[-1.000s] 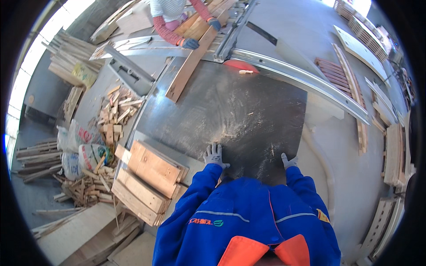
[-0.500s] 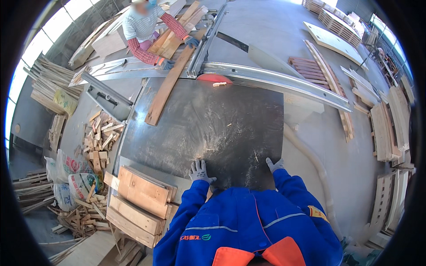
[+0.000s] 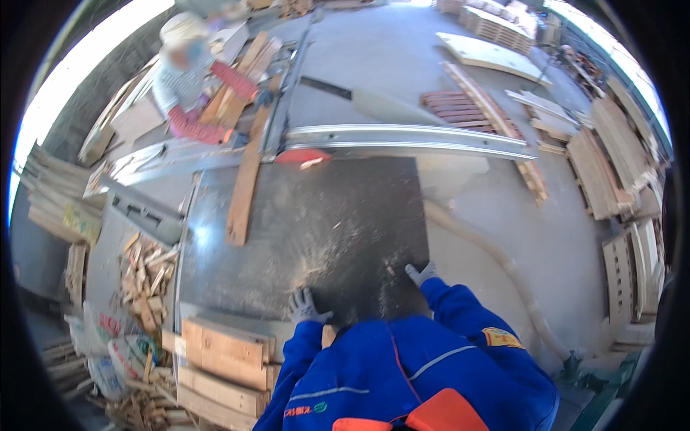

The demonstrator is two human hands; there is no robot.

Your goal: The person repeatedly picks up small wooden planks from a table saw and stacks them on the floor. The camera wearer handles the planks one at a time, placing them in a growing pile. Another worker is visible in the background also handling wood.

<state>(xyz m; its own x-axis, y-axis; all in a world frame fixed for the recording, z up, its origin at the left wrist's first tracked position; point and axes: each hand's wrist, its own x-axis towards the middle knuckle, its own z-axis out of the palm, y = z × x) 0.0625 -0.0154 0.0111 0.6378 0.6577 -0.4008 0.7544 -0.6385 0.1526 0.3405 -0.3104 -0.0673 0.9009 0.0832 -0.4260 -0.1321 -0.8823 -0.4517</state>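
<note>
My left hand (image 3: pixel 307 307), in a grey glove, lies with fingers spread on the near part of a dark, sawdust-strewn saw table (image 3: pixel 359 208). At the table's near right edge rests my right hand (image 3: pixel 422 274), also gloved, its thumb stretched out and the other fingers partly hidden. Neither hand holds anything. A long brown board (image 3: pixel 248 179) reaches onto the table from the far left, under a co-worker's gloved hand (image 3: pixel 237 139). Beside a red blade guard (image 3: pixel 302 156) at the far edge sits a small wood scrap (image 3: pixel 312 164).
Stacked short planks (image 3: pixel 223 348) stand by my left arm, with an offcut heap (image 3: pixel 144 280) and filled sacks (image 3: pixel 115 345) beyond. A metal rail (image 3: pixel 402 136) crosses the table's far side. A hose (image 3: pixel 503 258) runs along the floor on the right; pallets (image 3: pixel 467 111) lie farther off.
My view has shifted, so the scene sits lower and more to the left. The brown board's near end reaches somewhat closer to me. Both my hands stay at the table's near side.
</note>
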